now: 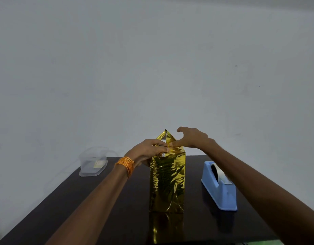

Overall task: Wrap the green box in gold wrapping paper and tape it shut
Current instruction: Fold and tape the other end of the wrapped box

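Left hand [149,150] pinches the gold paper [167,137] at the top front edge of the box [166,183]; right hand [191,137] is released, thumb pressing the same fold, fingers arched clear above. One paper flap stands up in a peak behind the hands. Box is fully covered, upright mid-bench [92,206], with a blue tape dispenser [220,188] to its right and a clear tub [93,162] at the far left corner.

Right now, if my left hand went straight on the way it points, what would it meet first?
The folded top of the gold wrapping paper, which your left hand pinches; past it, probably your right hand, though depth is unclear.
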`<move>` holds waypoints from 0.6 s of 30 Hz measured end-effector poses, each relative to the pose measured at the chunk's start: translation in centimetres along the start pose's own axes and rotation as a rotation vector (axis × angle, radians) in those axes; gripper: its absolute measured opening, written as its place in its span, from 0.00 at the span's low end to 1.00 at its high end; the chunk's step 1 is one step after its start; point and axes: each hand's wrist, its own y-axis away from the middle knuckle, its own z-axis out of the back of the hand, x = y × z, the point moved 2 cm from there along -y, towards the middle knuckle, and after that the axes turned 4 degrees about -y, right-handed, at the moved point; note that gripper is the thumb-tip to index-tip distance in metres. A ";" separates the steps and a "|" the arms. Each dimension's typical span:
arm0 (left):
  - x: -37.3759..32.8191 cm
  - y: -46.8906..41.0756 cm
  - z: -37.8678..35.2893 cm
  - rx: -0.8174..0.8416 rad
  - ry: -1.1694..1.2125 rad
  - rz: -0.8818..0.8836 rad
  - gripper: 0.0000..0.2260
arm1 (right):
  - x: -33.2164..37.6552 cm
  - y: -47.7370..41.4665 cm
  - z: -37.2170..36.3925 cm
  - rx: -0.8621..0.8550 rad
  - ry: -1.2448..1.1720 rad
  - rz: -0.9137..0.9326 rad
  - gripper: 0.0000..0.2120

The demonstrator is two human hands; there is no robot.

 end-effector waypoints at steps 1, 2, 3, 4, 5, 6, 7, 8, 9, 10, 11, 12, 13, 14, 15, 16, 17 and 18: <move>0.0 0.0 0.0 -0.005 -0.001 0.001 0.14 | -0.4 0.2 -0.2 -0.038 -0.037 0.005 0.39; -0.1 0.0 -0.1 -0.005 -0.005 0.003 0.14 | -0.7 0.4 -0.6 -0.049 -0.134 0.014 0.36; -0.1 0.0 -0.1 -0.009 -0.008 0.004 0.14 | -0.7 0.8 -0.9 -0.033 -0.282 0.018 0.33; 0.0 0.0 -0.1 -0.008 -0.007 0.003 0.14 | -0.7 1.1 -1.4 0.002 -0.442 0.009 0.31; 0.0 0.0 -0.1 -0.006 -0.009 0.001 0.14 | -0.5 1.5 -1.9 0.046 -0.575 -0.004 0.29; 0.0 0.1 0.0 -0.004 -0.011 0.001 0.15 | -0.4 1.7 -2.4 0.077 -0.660 -0.015 0.26; 0.0 0.1 0.0 0.000 -0.012 0.000 0.15 | -0.4 1.9 -2.9 0.086 -0.708 -0.026 0.24; 0.0 0.1 0.0 0.002 -0.006 0.003 0.16 | -0.5 2.1 -3.3 0.079 -0.755 -0.034 0.22; 0.0 0.2 0.0 0.004 0.006 0.008 0.16 | -0.6 2.2 -3.6 0.068 -0.806 -0.046 0.20; 0.0 0.3 -0.1 0.003 0.013 0.012 0.17 | -0.8 2.4 -3.8 0.066 -0.864 -0.062 0.19; -0.1 0.4 -0.1 0.003 0.009 0.013 0.17 | -1.0 2.4 -3.9 0.070 -0.909 -0.072 0.19; -0.2 0.4 -0.2 0.002 -0.001 0.011 0.17 | -1.1 2.5 -4.0 0.076 -0.943 -0.075 0.19; -0.3 0.4 -0.2 0.001 -0.012 0.014 0.17 | -1.1 2.6 -4.0 0.077 -0.957 -0.075 0.18; -0.4 0.4 -0.4 0.009 -0.017 0.018 0.16 | -1.2 2.6 -3.9 0.071 -0.957 -0.070 0.18; -0.6 0.5 -0.5 0.015 -0.020 0.029 0.16 | -1.2 2.6 -3.9 0.066 -0.948 -0.062 0.17; -0.7 0.6 -0.4 0.020 -0.014 0.040 0.16 | -1.1 2.6 -3.9 0.063 -0.942 -0.056 0.17; -0.9 0.6 -0.4 0.016 -0.004 0.045 0.17 | -1.2 2.5 -3.8 0.063 -0.941 -0.056 0.17; -1.0 0.6 -0.3 -0.007 -0.005 0.039 0.21 | -1.1 2.5 -3.8 0.062 -0.946 -0.055 0.18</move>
